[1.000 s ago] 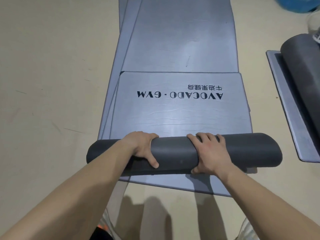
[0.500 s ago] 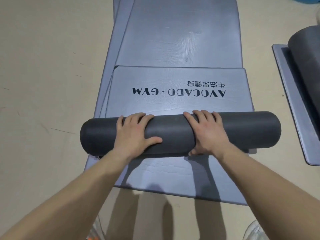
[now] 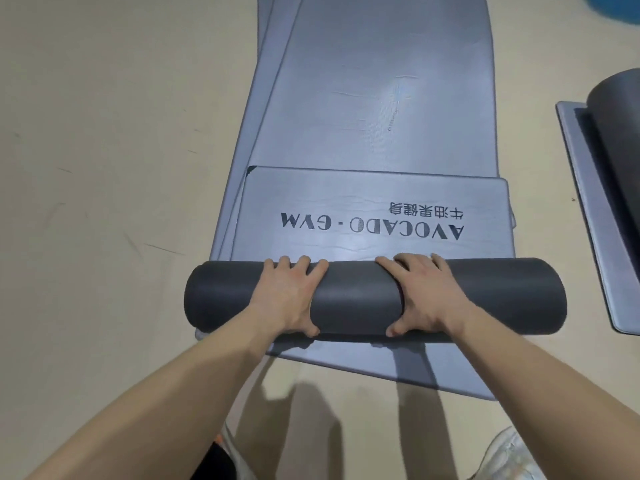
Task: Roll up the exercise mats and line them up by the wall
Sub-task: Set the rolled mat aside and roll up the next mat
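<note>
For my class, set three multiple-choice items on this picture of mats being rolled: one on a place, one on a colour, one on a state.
1. Where is the second rolled mat?
A) at the right edge of the view
B) at the left edge
C) beneath the person's arms

2. What colour is the roll under the left hand and right hand?
A) red
B) dark grey
C) yellow

3. How far is the lettered mat rolled?
A) fully
B) partly
C) not at all

Answers:
1 A, it shows only at the right edge.
2 B, its outer face is dark grey.
3 B, the AVOCADO GYM lettering lies flat beyond the roll.
</note>
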`<state>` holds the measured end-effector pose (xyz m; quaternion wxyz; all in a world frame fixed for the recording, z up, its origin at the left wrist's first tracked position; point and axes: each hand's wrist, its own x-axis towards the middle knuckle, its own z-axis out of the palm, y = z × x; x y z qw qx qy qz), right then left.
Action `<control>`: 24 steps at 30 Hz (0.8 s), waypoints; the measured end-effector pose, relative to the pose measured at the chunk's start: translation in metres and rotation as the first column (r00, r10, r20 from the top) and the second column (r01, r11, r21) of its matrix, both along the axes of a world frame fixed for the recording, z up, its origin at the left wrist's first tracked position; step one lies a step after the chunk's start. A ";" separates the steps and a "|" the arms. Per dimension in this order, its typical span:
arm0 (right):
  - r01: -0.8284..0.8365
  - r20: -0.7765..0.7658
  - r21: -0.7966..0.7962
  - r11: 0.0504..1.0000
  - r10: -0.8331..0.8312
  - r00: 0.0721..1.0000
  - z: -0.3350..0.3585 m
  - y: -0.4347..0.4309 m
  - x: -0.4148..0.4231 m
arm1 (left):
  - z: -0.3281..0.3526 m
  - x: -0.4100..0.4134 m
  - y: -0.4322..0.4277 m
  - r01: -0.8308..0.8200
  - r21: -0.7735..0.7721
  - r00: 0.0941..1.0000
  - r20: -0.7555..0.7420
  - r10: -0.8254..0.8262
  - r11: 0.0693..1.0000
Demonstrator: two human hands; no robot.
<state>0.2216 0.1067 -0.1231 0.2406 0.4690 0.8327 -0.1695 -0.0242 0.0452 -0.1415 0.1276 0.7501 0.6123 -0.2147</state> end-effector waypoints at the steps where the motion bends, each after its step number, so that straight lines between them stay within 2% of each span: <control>1: 0.009 -0.002 0.069 0.998 -0.009 1.000 -0.001 -0.017 0.006 | 0.003 -0.002 0.004 0.000 -0.019 1.000 0.001 0.000 1.000; 3: 0.037 0.019 0.158 0.987 -0.040 0.999 -0.007 -0.041 0.015 | 0.008 -0.007 0.019 -0.022 -0.085 0.999 0.046 0.026 0.996; 6: 0.093 -0.002 0.207 0.974 -0.095 0.995 -0.015 -0.035 0.013 | 0.007 -0.009 0.025 -0.067 -0.114 0.991 0.110 0.079 0.991; 11: 0.062 -0.027 0.147 0.987 -0.059 0.998 -0.013 0.013 0.005 | -0.006 0.005 0.001 -0.054 0.068 0.998 0.039 0.052 0.996; 13: 0.043 -0.037 0.132 0.990 -0.039 0.999 -0.012 0.027 0.004 | -0.006 -0.002 0.021 -0.072 0.095 0.993 0.097 0.063 0.993; 18: -0.021 -0.028 0.338 0.941 0.032 0.999 -0.030 0.034 0.003 | 0.001 -0.022 0.083 -0.057 -0.092 0.972 0.220 0.076 0.994; 20: -0.038 -0.035 0.312 0.949 0.052 0.998 -0.027 0.045 0.000 | -0.001 -0.021 0.084 -0.053 -0.057 0.980 0.187 0.063 0.997; 24: -0.056 -0.015 0.168 0.984 0.060 0.998 -0.007 0.077 -0.010 | -0.005 -0.006 0.072 -0.044 0.117 0.998 0.054 0.037 0.992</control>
